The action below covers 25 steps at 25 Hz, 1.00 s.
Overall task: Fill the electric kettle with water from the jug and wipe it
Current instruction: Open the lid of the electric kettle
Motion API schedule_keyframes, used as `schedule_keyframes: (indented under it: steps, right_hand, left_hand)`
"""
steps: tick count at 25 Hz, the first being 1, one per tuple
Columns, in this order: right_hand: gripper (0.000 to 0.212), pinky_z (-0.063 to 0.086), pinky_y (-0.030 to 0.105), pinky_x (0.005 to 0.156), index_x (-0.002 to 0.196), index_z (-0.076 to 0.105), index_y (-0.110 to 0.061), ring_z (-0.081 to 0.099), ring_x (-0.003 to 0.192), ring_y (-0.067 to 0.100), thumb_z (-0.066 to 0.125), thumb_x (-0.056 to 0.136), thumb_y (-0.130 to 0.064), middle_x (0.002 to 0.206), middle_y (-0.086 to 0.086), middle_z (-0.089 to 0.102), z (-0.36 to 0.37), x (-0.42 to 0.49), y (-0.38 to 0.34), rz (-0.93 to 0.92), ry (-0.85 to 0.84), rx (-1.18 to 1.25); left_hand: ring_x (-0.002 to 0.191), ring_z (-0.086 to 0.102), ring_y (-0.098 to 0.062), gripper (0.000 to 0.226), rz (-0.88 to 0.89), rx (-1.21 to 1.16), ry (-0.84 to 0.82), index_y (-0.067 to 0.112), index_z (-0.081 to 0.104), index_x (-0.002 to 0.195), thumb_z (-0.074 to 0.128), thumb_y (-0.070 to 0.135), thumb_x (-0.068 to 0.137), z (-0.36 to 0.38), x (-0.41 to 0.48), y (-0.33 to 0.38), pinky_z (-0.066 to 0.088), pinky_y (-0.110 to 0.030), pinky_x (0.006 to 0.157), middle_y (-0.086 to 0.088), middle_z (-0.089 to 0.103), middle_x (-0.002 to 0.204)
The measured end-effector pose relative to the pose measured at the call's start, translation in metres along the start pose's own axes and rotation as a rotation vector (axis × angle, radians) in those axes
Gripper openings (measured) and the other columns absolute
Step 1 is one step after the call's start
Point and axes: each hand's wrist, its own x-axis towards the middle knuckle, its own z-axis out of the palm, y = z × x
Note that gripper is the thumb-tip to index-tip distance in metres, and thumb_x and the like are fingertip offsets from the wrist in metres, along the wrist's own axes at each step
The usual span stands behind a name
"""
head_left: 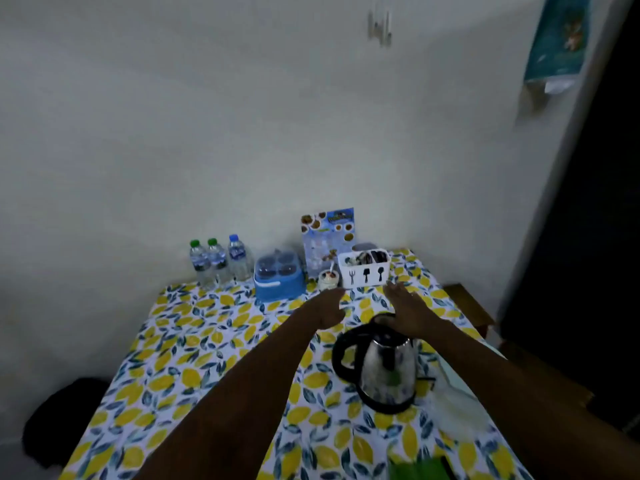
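A stainless steel electric kettle (387, 370) with a black handle and base stands upright on the lemon-print tablecloth (194, 358), right of centre. My right hand (410, 308) hovers flat above and just behind its lid, fingers stretched out, holding nothing. My left hand (329, 308) reaches forward beside it, to the left of the kettle, fingers loosely apart and empty. A crumpled clear plastic item (457, 403) lies right of the kettle; I cannot tell what it is. No jug is clearly in view.
Against the back wall stand three water bottles (220, 259), a blue lidded container (278, 275), a small jar (328, 279), a white cutlery holder (364, 268) and a menu card (327, 237). A green object (420, 469) lies at the near edge. A wooden piece (467, 306) flanks the table's right.
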Motion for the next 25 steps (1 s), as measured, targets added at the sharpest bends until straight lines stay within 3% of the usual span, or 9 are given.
schedule_keyframes:
  steps: [3, 7, 11, 14, 16, 18, 20, 22, 25]
  right_hand:
    - [0.107, 0.012, 0.047, 0.119, 0.152, -0.005, -0.006, -0.004, 0.149, 0.030, 0.055, 0.083, -0.061, 0.162, 0.013, -0.009, 0.028, -0.019, 0.006, 0.034, -0.192, 0.037]
    - [0.098, 0.014, 0.041, 0.118, 0.151, -0.001, -0.003, 0.004, 0.148, 0.032, 0.066, 0.087, -0.036, 0.161, 0.016, 0.002, 0.056, -0.031, 0.005, 0.040, -0.032, 0.123]
    - [0.096, 0.013, 0.037, 0.118, 0.152, 0.008, -0.007, 0.007, 0.148, 0.029, 0.073, 0.083, -0.024, 0.161, 0.014, 0.011, 0.059, -0.036, 0.008, 0.023, 0.035, 0.278]
    - [0.099, 0.021, 0.040, 0.118, 0.151, 0.017, -0.009, 0.015, 0.147, 0.029, 0.079, 0.076, -0.026, 0.159, 0.013, 0.022, 0.062, -0.048, 0.000, -0.018, 0.125, 0.300]
    - [0.099, 0.019, 0.033, 0.116, 0.151, 0.020, -0.011, 0.019, 0.146, 0.027, 0.080, 0.075, -0.028, 0.157, 0.011, 0.025, 0.067, -0.057, -0.014, -0.093, 0.183, 0.309]
    - [0.099, 0.016, 0.025, 0.113, 0.152, 0.018, -0.013, 0.019, 0.146, 0.023, 0.079, 0.076, -0.030, 0.158, 0.007, 0.024, 0.075, -0.067, -0.030, -0.165, 0.201, 0.318]
    - [0.102, 0.015, 0.031, 0.117, 0.152, 0.017, -0.013, 0.014, 0.147, 0.019, 0.079, 0.074, -0.037, 0.160, 0.003, 0.018, 0.091, -0.074, -0.041, -0.182, 0.206, 0.294]
    - [0.102, 0.013, 0.041, 0.121, 0.152, 0.014, -0.012, 0.001, 0.146, 0.013, 0.075, 0.076, -0.045, 0.159, -0.001, 0.007, 0.112, -0.082, -0.049, -0.171, 0.153, 0.251]
    - [0.096, 0.010, 0.041, 0.121, 0.153, 0.008, -0.013, -0.008, 0.142, 0.007, 0.066, 0.084, -0.047, 0.160, -0.004, 0.000, 0.141, -0.092, -0.061, -0.166, 0.015, 0.235]
  left_hand:
    - [0.142, 0.029, -0.034, 0.074, -0.026, -0.039, -0.232, 0.009, 0.012, 0.151, 0.057, 0.013, 0.093, 0.043, -0.004, 0.011, 0.031, -0.045, 0.111, -0.016, 0.020, 0.159]
    - [0.119, 0.050, -0.036, 0.047, -0.040, -0.237, 0.059, 0.005, 0.040, 0.134, 0.057, 0.014, 0.092, 0.098, -0.002, 0.004, 0.041, -0.041, 0.092, -0.020, 0.049, 0.133]
    - [0.103, 0.057, -0.032, 0.024, -0.027, -0.308, 0.217, 0.010, 0.052, 0.117, 0.052, 0.018, 0.094, 0.109, -0.015, 0.004, 0.034, -0.030, 0.075, -0.015, 0.060, 0.114]
    - [0.105, 0.059, -0.028, 0.027, 0.047, -0.354, 0.325, 0.015, 0.054, 0.122, 0.053, 0.023, 0.096, 0.110, -0.037, -0.007, 0.037, -0.028, 0.077, -0.011, 0.063, 0.117]
    - [0.107, 0.059, -0.024, 0.029, 0.056, -0.386, 0.380, 0.017, 0.054, 0.124, 0.053, 0.026, 0.097, 0.110, -0.058, -0.021, 0.040, -0.027, 0.081, -0.007, 0.063, 0.120]
    - [0.108, 0.060, -0.023, 0.031, 0.034, -0.369, 0.400, 0.021, 0.053, 0.126, 0.054, 0.029, 0.096, 0.110, -0.080, -0.042, 0.043, -0.029, 0.083, -0.005, 0.063, 0.121]
    - [0.113, 0.059, -0.022, 0.037, -0.006, -0.337, 0.409, 0.022, 0.051, 0.129, 0.052, 0.038, 0.095, 0.113, -0.105, -0.065, 0.044, -0.032, 0.088, -0.003, 0.062, 0.126]
    - [0.115, 0.057, -0.022, 0.053, -0.023, -0.327, 0.400, 0.020, 0.050, 0.132, 0.043, 0.055, 0.093, 0.119, -0.133, -0.083, 0.044, -0.032, 0.091, -0.003, 0.059, 0.131]
    - [0.111, 0.059, -0.019, 0.073, -0.053, -0.335, 0.384, 0.021, 0.051, 0.131, 0.033, 0.073, 0.083, 0.124, -0.165, -0.097, 0.041, -0.024, 0.086, -0.001, 0.061, 0.128]
